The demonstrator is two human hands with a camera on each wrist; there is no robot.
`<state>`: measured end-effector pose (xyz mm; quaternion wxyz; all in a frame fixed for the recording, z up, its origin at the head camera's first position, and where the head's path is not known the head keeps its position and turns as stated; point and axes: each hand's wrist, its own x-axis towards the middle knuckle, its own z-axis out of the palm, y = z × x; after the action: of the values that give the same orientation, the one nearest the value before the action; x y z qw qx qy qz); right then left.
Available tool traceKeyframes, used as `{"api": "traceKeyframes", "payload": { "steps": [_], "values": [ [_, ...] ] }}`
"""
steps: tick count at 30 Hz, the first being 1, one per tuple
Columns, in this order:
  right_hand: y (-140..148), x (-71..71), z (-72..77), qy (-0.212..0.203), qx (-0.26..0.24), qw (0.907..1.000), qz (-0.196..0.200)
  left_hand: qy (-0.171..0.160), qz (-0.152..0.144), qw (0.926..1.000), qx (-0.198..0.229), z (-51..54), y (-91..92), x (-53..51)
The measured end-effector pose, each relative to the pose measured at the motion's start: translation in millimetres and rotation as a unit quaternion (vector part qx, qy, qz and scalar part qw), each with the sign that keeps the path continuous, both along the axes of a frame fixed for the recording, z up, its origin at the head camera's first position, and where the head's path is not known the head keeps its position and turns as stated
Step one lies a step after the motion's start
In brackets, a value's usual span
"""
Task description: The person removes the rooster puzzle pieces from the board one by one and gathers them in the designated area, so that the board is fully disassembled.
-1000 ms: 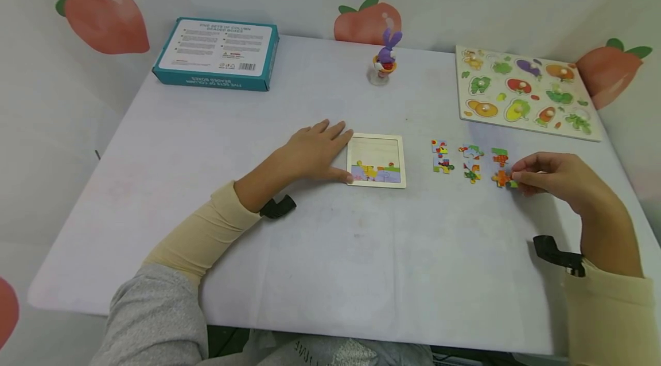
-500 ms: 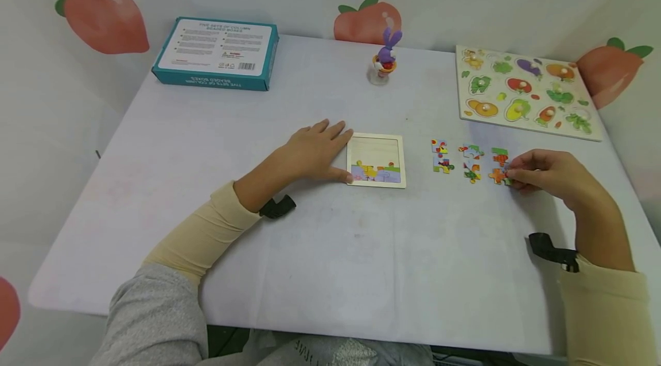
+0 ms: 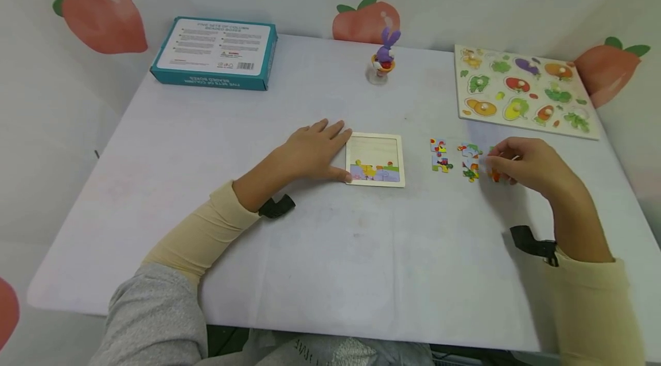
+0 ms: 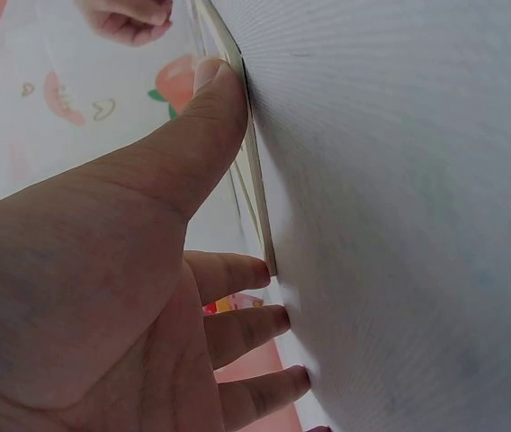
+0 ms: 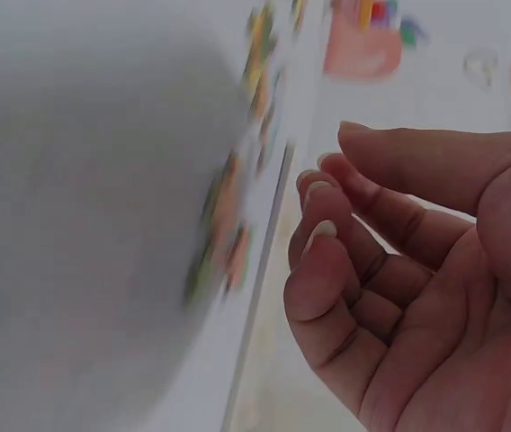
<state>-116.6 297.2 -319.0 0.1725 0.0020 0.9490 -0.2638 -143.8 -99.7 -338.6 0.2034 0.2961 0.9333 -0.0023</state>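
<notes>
My left hand (image 3: 315,151) lies spread with straight fingers against the left side of a small square wooden puzzle tray (image 3: 402,159). Its thumb touches the lower left corner, and the index finger reaches the upper left one. A strip of joined picture pieces fills the tray's lower part; above it is bare wood. To the right, loose jigsaw pieces (image 3: 440,164) lie in three columns. My right hand (image 3: 532,162) hovers over the rightmost column, partly hiding an orange piece (image 3: 494,175). In the right wrist view, that hand's fingers (image 5: 318,279) are loosely bent, with nothing between them and the thumb.
A teal box (image 3: 212,53) lies at the back left of the white table (image 3: 320,263). A purple rabbit figure (image 3: 384,56) stands at the back middle. At the back right is a vegetable peg-puzzle board (image 3: 527,92). A patterned wall borders the table's far edge.
My right hand has let go of a piece beside the orange one in the rightmost column, then risen and moved left. The left hand and the tray have stayed put.
</notes>
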Motion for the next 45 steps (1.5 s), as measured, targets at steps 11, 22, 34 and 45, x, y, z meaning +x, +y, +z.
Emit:
{"api": "traceKeyframes", "payload": {
  "steps": [11, 22, 34, 45],
  "values": [
    [-102, -5.2, -0.9, -0.006, -0.056, 0.9893, 0.135, 0.002, 0.001, 1.0, 0.004, -0.6, -0.4, -0.2],
    [-171, -15.2, -11.0, 0.028, -0.117, 0.9617, 0.246, -0.002, 0.002, 1.0, 0.008, -1.5, -1.6, -1.2],
    [-184, -20.5, -22.6, 0.011, -0.102, 0.9635, 0.247, 0.004, 0.004, 0.9999, 0.014, -0.9, -2.4, -0.7],
    [-189, -15.7, -19.3, -0.008, -0.12, 0.9679, 0.221, 0.0, 0.004, 1.0, 0.008, 0.2, -1.5, -0.5]
  ]
}}
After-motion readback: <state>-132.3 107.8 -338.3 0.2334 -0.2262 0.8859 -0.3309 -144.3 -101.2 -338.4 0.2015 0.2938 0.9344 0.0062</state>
